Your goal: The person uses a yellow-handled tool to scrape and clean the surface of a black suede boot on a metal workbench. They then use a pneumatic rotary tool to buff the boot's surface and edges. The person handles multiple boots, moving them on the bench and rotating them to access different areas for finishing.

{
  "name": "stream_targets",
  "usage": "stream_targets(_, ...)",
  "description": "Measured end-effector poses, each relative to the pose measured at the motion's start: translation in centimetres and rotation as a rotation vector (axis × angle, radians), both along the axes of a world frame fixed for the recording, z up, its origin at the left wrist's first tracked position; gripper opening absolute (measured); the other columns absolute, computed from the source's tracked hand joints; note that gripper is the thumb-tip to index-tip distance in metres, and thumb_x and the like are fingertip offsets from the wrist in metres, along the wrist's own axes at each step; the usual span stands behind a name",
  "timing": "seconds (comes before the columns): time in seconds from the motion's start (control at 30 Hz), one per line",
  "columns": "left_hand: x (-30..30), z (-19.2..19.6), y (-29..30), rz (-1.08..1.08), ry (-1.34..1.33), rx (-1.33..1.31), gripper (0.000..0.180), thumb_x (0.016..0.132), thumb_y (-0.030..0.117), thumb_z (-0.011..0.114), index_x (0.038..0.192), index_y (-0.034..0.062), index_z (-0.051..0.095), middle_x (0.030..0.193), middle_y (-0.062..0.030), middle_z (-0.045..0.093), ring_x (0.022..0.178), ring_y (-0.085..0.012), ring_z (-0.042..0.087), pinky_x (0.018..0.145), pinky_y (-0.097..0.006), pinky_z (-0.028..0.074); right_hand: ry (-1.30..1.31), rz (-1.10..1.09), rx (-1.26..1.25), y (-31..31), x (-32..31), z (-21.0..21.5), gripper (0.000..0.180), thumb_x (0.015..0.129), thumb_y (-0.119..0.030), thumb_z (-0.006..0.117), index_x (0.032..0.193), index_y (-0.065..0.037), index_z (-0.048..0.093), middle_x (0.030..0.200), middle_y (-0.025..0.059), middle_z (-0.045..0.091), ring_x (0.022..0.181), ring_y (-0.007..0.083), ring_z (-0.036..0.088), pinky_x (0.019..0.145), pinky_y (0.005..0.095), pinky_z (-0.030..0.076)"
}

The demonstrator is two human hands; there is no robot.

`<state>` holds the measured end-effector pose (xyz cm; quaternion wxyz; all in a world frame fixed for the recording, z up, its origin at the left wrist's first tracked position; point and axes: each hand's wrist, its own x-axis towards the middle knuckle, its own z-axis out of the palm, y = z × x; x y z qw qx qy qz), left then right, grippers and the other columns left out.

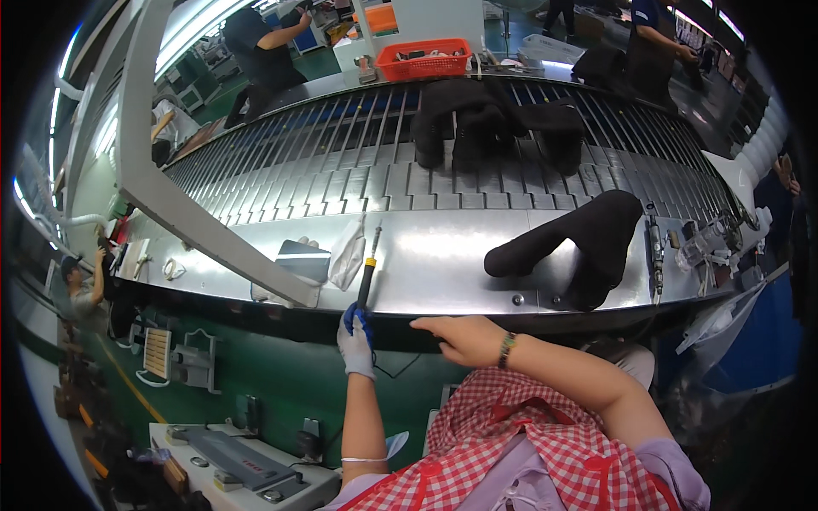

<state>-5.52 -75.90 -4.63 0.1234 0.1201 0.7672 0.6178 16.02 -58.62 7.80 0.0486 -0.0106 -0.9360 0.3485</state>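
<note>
My left hand (356, 342), in a white glove with blue fingertips, is closed around the black handle of a soldering iron (368, 277). It has a yellow collar, and its thin metal shaft points away over the metal bench edge. My bare right hand (460, 339) is held out to the left at the bench's near edge, index finger stretched, with nothing seen in it. On the bench (443, 255), a pale glove (348, 254) and a grey flat pad (303, 261) lie left of the iron. To the right rest black boots (588, 243), soft and tall-shafted.
Beyond the bench runs a slatted metal conveyor (298, 170) carrying more black boots (486, 128). A red basket (423, 60) stands behind it. A white post (204, 234) slants across the left. Hand tools (656, 255) lie at right. Other people work around the line.
</note>
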Motion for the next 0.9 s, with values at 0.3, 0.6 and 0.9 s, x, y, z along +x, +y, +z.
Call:
stream_targets(0.3,0.3,2.3,0.8,-0.006,0.382,-0.406,0.036,0.090,0.028,0.066,0.118,0.0049,0.063,0.107,-0.0185,0.068,0.096,-0.0338,0.067,0.086,-0.041,0.051,0.396,-0.775,-0.440,5.3,19.7,4.1,0.018,0.092,0.001,0.053,0.107,0.001,0.064,0.096,0.0132,0.072,0.085,0.0205,0.071,0.078,0.0313,0.057)
stream_targets(0.6,1.4,2.4,0.4,-0.006,0.391,-0.440,0.052,0.088,0.023,0.068,0.135,0.0059,0.051,0.122,-0.0204,0.063,0.109,-0.0331,0.064,0.093,-0.040,0.050,0.539,-0.411,-1.946,8.0,17.5,4.9,0.082,0.093,-0.066,0.047,0.138,0.002,0.041,0.140,0.0210,0.048,0.130,0.0328,0.048,0.106,0.0489,0.043)
stream_targets(0.9,1.0,2.8,-1.1,0.081,0.406,-0.469,0.066,0.088,0.023,0.069,0.146,0.0087,0.040,0.128,-0.0202,0.057,0.116,-0.0337,0.059,0.100,-0.041,0.046,1.154,-0.672,-2.208,11.4,11.3,2.0,0.045,0.096,-0.036,0.058,0.128,-0.005,0.055,0.127,0.0129,0.061,0.120,0.0294,0.056,0.109,0.0489,0.039)
